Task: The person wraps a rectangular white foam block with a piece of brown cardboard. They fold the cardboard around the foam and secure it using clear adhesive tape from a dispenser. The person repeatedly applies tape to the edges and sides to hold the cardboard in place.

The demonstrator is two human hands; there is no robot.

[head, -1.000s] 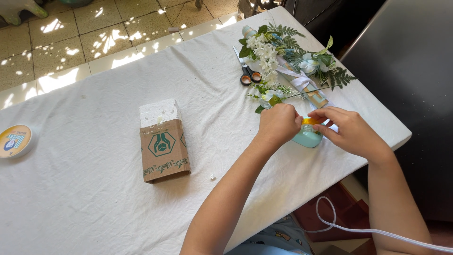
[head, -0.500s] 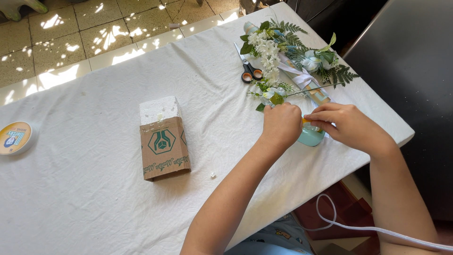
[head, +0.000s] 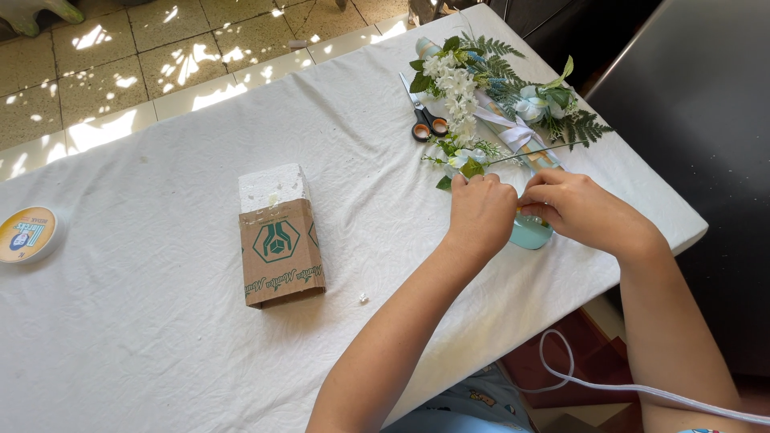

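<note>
My left hand (head: 481, 212) and my right hand (head: 573, 204) meet over a pale turquoise bottle (head: 531, 232) lying near the table's right edge. Both hands have their fingers closed on something at the bottle's top, mostly hidden by them. A thin green stem (head: 533, 152) runs just above my hands. Beyond it lies a bunch of artificial flowers and ferns (head: 497, 88) with white ribbon. Scissors with orange and black handles (head: 425, 124) rest beside the flowers.
A cardboard sleeve holding a white foam block (head: 277, 240) lies mid-table on the white cloth (head: 160, 321). A round yellow-lidded tin (head: 28, 234) sits at the far left. A white cord (head: 577, 377) hangs below the table edge. Tiled floor lies beyond.
My hands have stayed together on the bottle, shifting only slightly. The view has moved a little, nothing else on the table has changed.
</note>
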